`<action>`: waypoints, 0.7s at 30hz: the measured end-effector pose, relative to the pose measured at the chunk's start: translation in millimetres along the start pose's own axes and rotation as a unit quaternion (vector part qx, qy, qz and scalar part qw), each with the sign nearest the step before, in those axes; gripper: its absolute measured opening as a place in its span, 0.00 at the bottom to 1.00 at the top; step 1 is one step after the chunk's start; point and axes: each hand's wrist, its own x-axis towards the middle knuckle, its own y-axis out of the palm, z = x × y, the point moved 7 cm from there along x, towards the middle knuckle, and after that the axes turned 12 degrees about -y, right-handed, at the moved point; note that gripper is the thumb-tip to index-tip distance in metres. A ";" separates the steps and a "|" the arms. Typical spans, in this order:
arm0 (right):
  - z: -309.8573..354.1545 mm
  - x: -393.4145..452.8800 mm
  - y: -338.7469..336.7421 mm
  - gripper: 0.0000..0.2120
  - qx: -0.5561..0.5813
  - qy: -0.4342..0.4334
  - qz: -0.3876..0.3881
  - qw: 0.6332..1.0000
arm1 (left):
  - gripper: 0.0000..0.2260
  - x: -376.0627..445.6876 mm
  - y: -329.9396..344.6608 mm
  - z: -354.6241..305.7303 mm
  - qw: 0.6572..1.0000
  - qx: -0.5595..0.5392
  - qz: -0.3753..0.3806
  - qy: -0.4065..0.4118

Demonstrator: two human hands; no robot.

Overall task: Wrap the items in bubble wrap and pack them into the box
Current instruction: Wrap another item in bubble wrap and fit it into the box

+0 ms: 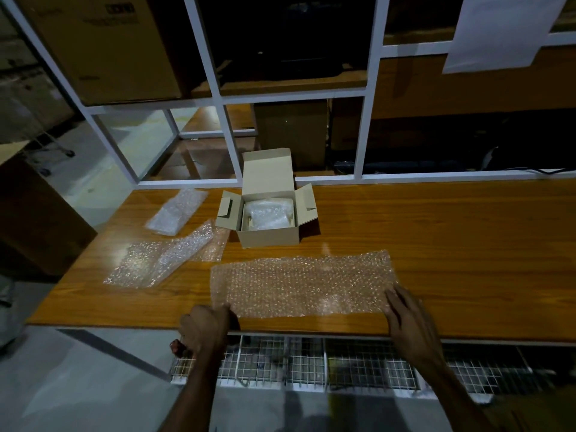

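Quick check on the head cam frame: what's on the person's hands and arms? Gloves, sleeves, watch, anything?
Nothing worn that shows. Both the left hand and the right hand are bare, with no gloves and no rings visible on the fingers. Both forearms are bare to the frame edge: no sleeves, watch or wristband in view. Lighting is dim, so small details may be missed.

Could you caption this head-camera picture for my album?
Two hands spread a bubble wrap sheet before an open box.

Dim packing or storeroom space; stacked cartons [103, 48] behind white-framed shelving [218, 98]; wooden worktable [436, 232]
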 end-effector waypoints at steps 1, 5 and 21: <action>-2.0 -1.2 -2.1 0.24 0.005 -0.002 -0.002 1.000 | 0.19 -2.9 -2.4 -1.5 1.000 -0.019 0.009 0.000; -2.5 -5.1 -8.3 0.20 0.032 0.006 -0.006 0.999 | 0.05 -37.7 -27.8 -33.8 0.992 -0.119 -0.012 0.040; -0.4 -17.4 -27.3 0.19 0.115 0.058 -0.078 0.989 | 0.07 -252.6 93.8 -156.8 0.865 -0.124 0.106 0.475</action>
